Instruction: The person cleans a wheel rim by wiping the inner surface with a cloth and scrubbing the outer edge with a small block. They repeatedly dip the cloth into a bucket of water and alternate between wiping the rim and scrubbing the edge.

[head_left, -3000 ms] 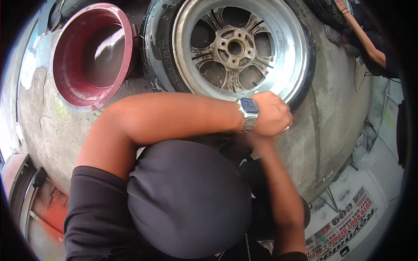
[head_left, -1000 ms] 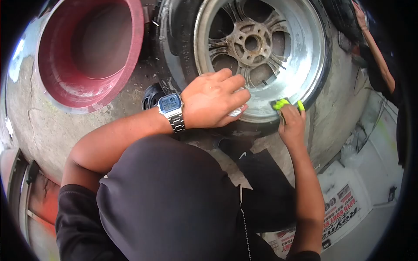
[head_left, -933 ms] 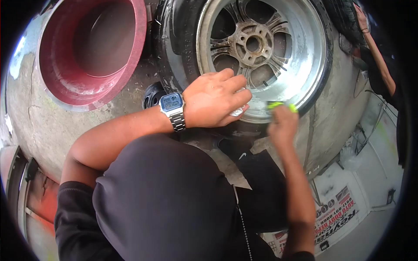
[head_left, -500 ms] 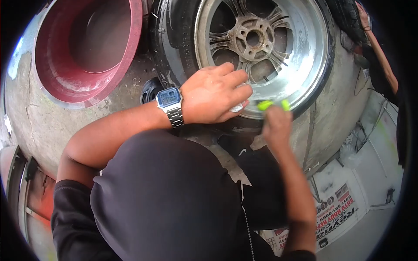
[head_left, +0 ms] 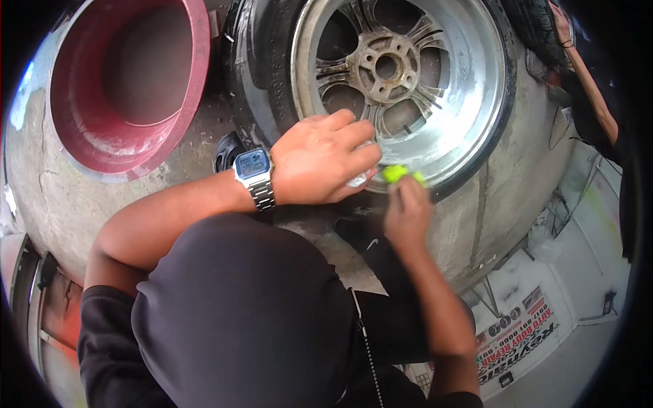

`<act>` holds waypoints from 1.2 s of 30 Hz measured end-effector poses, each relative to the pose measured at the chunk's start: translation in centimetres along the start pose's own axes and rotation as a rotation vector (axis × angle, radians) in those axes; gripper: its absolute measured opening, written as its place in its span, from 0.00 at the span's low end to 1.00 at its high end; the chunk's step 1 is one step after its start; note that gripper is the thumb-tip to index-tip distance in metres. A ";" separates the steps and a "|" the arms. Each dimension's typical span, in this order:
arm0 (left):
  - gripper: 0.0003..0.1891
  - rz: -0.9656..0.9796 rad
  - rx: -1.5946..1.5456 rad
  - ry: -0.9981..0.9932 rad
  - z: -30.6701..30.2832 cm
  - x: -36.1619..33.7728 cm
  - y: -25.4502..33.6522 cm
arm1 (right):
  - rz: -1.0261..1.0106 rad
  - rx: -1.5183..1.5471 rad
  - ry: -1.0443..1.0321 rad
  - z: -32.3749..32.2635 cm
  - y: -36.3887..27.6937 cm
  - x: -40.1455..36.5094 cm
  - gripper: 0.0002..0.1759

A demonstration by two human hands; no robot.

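A silver alloy wheel [head_left: 469, 88] in a black tyre [head_left: 248, 75] lies on the concrete floor in front of me. My left hand [head_left: 320, 160], with a steel watch [head_left: 254, 175] on the wrist, rests on the rim's near edge and holds a small whitish piece [head_left: 358, 179] under its fingers. My right hand [head_left: 406, 214] is closed on a bright yellow-green pad [head_left: 398, 174] and presses it against the rim's lower lip, right beside the left hand's fingertips. My knee in dark cloth fills the lower middle.
A dark red wheel rim [head_left: 129, 81] lies at the upper left beside the tyre. A small black round object [head_left: 228, 149] sits by my left wrist. Another person's arm [head_left: 588, 88] reaches in at the upper right. Printed paper [head_left: 520, 336] lies at the lower right.
My right hand has slid the yellow-green pad leftward along the rim's lower lip, toward my left hand. Three seconds ago my left hand was at the rim's right side; it now rests at the near edge.
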State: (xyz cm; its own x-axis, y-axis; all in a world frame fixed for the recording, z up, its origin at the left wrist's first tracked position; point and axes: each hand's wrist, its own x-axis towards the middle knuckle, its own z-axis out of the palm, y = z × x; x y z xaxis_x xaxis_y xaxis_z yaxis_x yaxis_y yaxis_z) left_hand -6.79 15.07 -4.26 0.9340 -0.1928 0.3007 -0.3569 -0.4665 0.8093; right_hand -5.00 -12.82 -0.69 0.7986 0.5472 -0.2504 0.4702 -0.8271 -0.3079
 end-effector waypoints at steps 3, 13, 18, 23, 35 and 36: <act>0.10 0.004 -0.005 -0.001 0.1 0.2 0.2 | -0.251 -0.170 -0.096 -2.0 4.8 0.3 0.18; 0.10 -0.003 0.027 -0.043 -0.1 0.3 0.5 | -0.225 -0.152 -0.102 -1.9 2.7 1.5 0.16; 0.10 -0.018 0.044 -0.064 0.0 0.0 1.1 | -0.103 -0.317 -0.068 -3.5 6.3 2.6 0.18; 0.11 -0.004 0.072 -0.050 0.0 0.3 0.4 | -0.099 0.111 -0.007 0.6 -3.5 2.4 0.11; 0.13 0.019 0.069 -0.050 -0.1 -0.1 0.2 | -0.289 -0.280 -0.140 -4.6 7.6 2.6 0.18; 0.13 0.016 0.076 -0.053 0.1 -0.2 0.2 | -0.221 -0.257 -0.186 -4.1 6.6 2.5 0.19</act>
State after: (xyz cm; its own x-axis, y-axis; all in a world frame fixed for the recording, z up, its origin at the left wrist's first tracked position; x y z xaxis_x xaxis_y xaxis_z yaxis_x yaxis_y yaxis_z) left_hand -7.01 14.95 -4.22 0.9266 -0.2451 0.2850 -0.3741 -0.5269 0.7632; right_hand 1.68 -17.45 0.37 0.5971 0.7100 -0.3734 0.7209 -0.6791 -0.1385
